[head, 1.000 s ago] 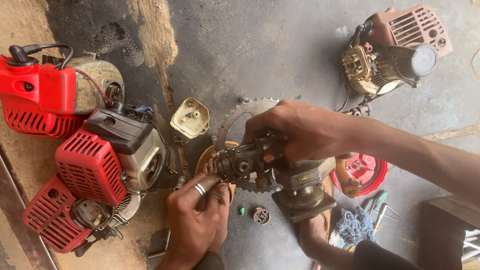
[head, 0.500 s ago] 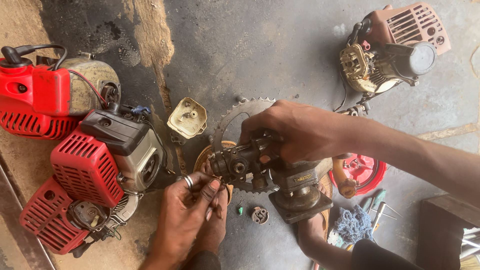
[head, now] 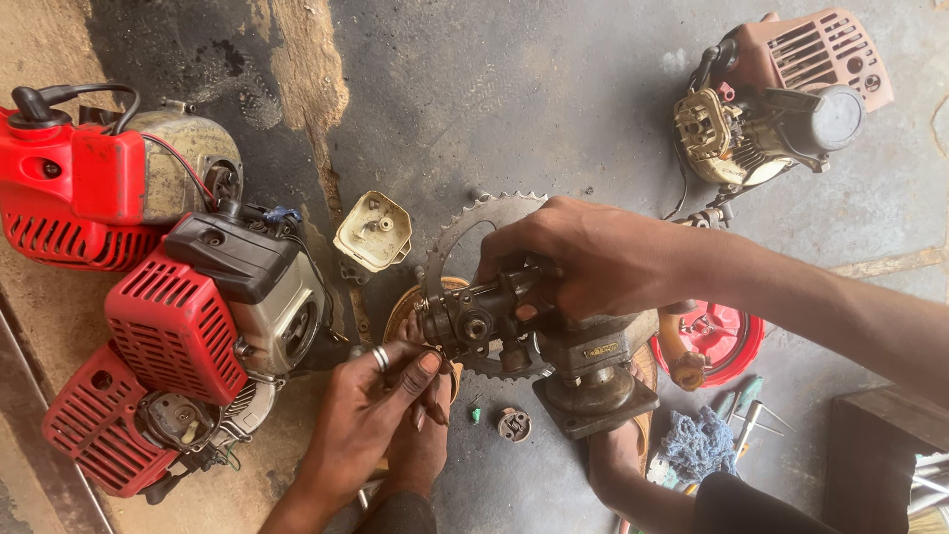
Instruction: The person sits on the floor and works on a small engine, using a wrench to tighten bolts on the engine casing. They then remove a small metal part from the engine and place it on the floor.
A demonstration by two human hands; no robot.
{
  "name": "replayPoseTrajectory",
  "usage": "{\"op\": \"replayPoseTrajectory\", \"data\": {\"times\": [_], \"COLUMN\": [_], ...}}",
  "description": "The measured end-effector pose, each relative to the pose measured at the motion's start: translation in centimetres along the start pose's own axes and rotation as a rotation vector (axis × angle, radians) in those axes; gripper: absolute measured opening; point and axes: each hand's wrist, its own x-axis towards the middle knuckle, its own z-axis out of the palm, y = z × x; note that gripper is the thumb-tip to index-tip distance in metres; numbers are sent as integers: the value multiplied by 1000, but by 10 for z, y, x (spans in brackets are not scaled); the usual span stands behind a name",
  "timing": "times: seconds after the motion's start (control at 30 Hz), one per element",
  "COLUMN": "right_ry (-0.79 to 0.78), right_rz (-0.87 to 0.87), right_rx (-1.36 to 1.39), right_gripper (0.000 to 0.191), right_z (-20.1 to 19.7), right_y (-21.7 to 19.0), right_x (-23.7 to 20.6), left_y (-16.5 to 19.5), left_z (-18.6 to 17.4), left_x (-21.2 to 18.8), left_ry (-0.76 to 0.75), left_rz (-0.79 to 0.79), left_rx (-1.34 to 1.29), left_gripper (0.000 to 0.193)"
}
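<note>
The right hand (head: 583, 262) is reaching in from the right, palm down, fingers closing tight around the dark metal engine part (head: 484, 316) above the toothed saw blade (head: 474, 222), while the left hand (head: 371, 410) is coming up from below, ringed fingers loosely curled, fingertips touching the part's near end.

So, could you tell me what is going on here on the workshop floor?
A person sits on the floor with a small greasy engine part in hand. The right hand grips it from above, while the left hand, wearing a ring, touches its end with the fingertips. A toothed saw blade lies on the floor beneath. Red small engines sit to the left, another engine at the upper right, and a red cover beside the work.
</note>
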Motion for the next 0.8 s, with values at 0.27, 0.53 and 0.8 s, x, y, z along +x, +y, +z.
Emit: {"op": "replayPoseTrajectory", "data": {"times": [0.27,0.53,0.8], "right_ry": [23,16,33], "right_rz": [-24,-39,-59], "right_rx": [2,36,38], "right_gripper": [38,36,36], "right_z": [-1,1,1], "right_y": [-2,0,0], "right_x": [-1,1,0], "left_y": [5,-20,-22], "left_z": [14,15,14], "left_x": [2,5,1], "left_ry": [143,330,319], "left_rz": [150,755,807], "left_rx": [148,636,669], "left_gripper": [16,17,21]}}
